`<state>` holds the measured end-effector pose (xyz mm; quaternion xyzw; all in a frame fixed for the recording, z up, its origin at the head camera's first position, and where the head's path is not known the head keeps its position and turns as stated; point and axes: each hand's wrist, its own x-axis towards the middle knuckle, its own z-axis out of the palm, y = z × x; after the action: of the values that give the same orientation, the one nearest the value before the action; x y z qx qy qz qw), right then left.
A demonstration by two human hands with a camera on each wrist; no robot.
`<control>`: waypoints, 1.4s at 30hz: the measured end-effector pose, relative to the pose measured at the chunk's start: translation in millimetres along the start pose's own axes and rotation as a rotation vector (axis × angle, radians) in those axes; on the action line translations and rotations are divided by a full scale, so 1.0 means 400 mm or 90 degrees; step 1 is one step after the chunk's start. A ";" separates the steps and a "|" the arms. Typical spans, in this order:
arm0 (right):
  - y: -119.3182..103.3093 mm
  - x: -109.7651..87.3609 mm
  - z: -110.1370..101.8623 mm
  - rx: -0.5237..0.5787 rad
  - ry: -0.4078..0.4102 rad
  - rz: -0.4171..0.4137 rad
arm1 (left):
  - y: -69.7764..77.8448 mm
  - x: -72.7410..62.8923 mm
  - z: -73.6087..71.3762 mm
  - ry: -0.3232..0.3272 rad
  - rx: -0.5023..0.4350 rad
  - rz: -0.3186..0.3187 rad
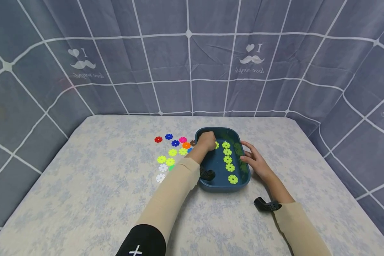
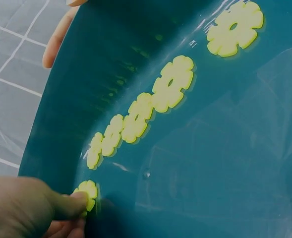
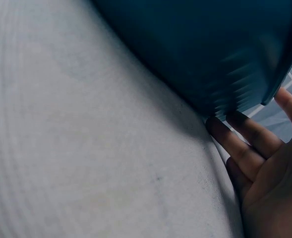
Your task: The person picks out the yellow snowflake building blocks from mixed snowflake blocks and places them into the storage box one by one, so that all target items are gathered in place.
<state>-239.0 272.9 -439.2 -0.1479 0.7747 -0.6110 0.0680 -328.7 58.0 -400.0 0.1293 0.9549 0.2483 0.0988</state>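
A dark blue-green plastic basin (image 1: 219, 188) stands on the table with several yellow-green flower-shaped discs (image 1: 233, 179) in a row along its right side. My left hand (image 1: 206, 141) reaches into its far end. There it pinches another yellow-green disc (image 2: 89, 191) between thumb and fingers, as the left wrist view shows, beside the end of the row. At the basin's right wall, my right hand (image 1: 256, 161) holds the rim, the thumb over the edge and the fingers (image 3: 240, 148) against the outside.
Left of the basin lie loose discs: red (image 1: 158, 139), dark blue (image 1: 169, 136), pink (image 1: 183, 139), orange (image 1: 186, 145), yellow-green (image 1: 161, 159) and white (image 1: 160, 177). My left forearm partly covers them. A grey-blue checked curtain (image 1: 166, 60) surrounds the patterned tabletop (image 1: 99, 170).
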 end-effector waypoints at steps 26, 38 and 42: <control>-0.001 -0.002 -0.006 0.003 -0.003 0.003 | 0.008 -0.002 0.006 0.023 0.036 -0.031; -0.001 -0.004 -0.003 -0.002 0.001 -0.003 | 0.006 -0.004 0.003 0.034 0.012 -0.017; -0.001 -0.003 -0.001 0.006 -0.001 -0.006 | 0.005 -0.007 0.000 0.056 -0.029 -0.011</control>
<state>-238.0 273.7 -438.9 -0.1520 0.7712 -0.6146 0.0667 -325.8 58.8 -398.8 0.1081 0.9536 0.2742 0.0620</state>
